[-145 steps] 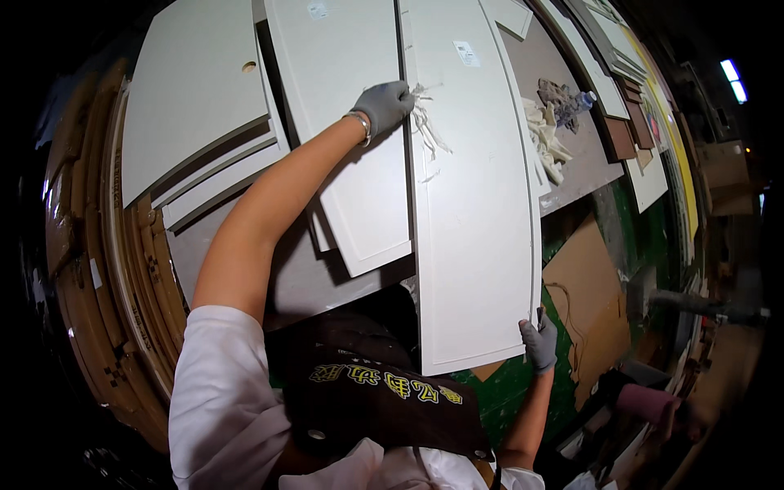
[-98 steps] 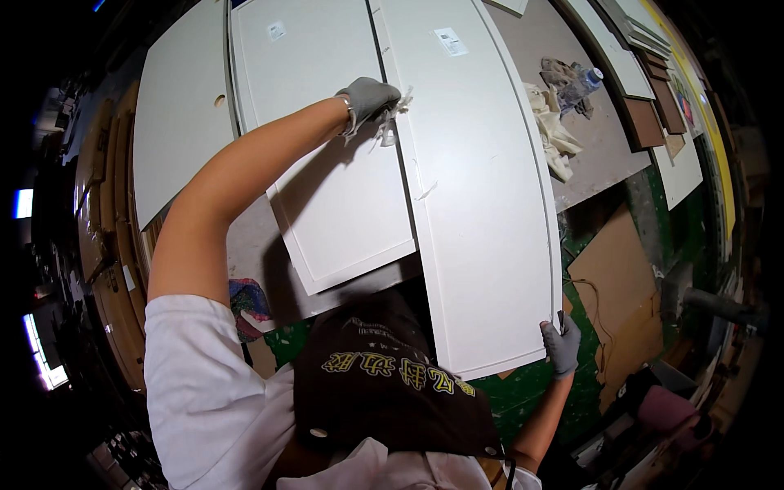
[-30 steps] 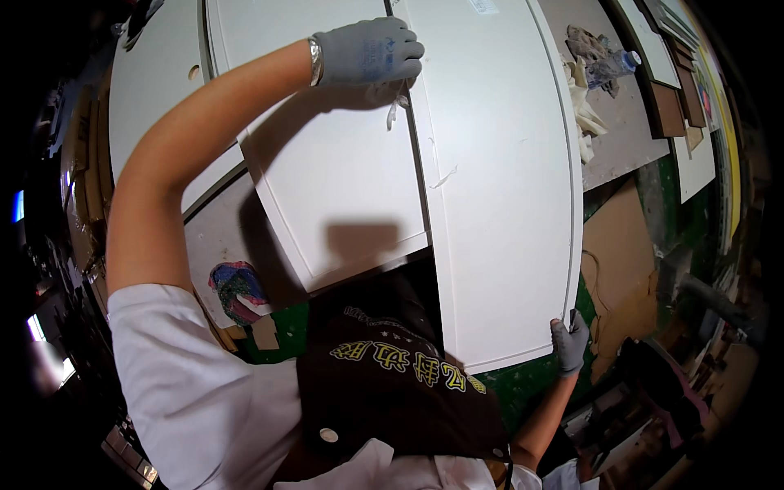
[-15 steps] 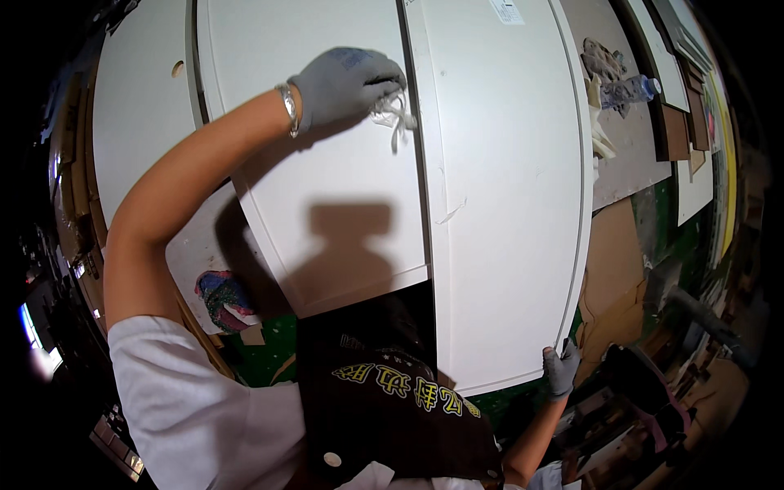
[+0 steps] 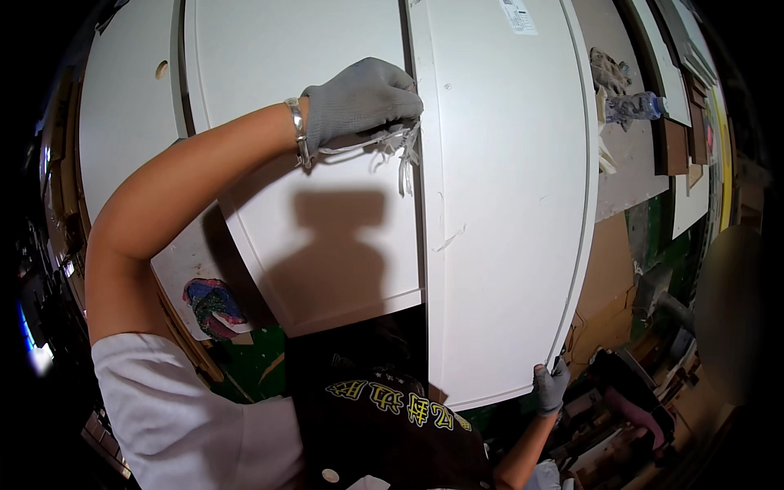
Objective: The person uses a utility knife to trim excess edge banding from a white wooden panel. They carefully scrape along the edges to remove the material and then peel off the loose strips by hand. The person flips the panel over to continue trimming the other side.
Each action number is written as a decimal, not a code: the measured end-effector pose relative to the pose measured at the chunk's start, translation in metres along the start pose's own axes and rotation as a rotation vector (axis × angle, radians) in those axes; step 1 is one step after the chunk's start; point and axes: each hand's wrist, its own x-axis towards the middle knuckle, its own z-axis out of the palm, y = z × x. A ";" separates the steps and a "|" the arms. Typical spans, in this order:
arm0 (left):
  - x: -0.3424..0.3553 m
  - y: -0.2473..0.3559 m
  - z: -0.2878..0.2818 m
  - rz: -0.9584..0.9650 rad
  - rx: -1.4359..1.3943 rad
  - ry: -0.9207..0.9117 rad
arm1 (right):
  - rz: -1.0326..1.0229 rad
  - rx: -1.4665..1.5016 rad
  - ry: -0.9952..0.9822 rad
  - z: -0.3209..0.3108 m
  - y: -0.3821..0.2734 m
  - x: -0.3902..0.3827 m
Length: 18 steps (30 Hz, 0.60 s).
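My left hand, in a grey glove, is closed around a wad of thin white strips whose loose ends hang below the fingers. Its fingertips meet the left edge of a long white panel. Beneath that hand lies a second white panel, with a dark gap between the two. At the long panel's near right corner, my right hand, also gloved in grey, grips the edge with its thumb up; part of its fingers is hidden.
Another white panel with a round hole lies at the far left. A crumpled colourful cloth rests on a board near my left elbow. To the right are a plastic bottle, a dirty rag, stacked boards and brown cardboard.
My left hand has shifted right, bringing its fingers against the long panel's edge, and the strips came along. My right hand keeps its place on the corner. The whole view has tilted slightly.
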 end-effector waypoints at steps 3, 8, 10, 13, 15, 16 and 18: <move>0.003 -0.011 -0.001 0.089 0.081 0.022 | 0.010 0.015 0.006 0.001 -0.001 -0.001; -0.005 -0.005 -0.005 -0.048 -0.339 -0.131 | 0.058 0.020 -0.010 -0.003 -0.001 -0.003; -0.004 -0.004 -0.007 -0.082 -0.383 -0.180 | -0.016 0.033 0.012 0.001 -0.002 -0.002; 0.000 -0.005 -0.010 -0.079 -0.369 -0.212 | 0.068 0.034 -0.012 -0.003 0.000 -0.003; -0.002 -0.004 -0.011 -0.083 -0.419 -0.232 | 0.106 0.024 -0.015 -0.002 -0.007 -0.005; -0.002 -0.004 -0.012 -0.080 -0.399 -0.235 | 0.125 0.019 -0.017 -0.002 -0.010 -0.005; -0.002 -0.001 -0.014 -0.073 -0.357 -0.244 | 0.120 0.024 -0.007 0.000 -0.010 -0.006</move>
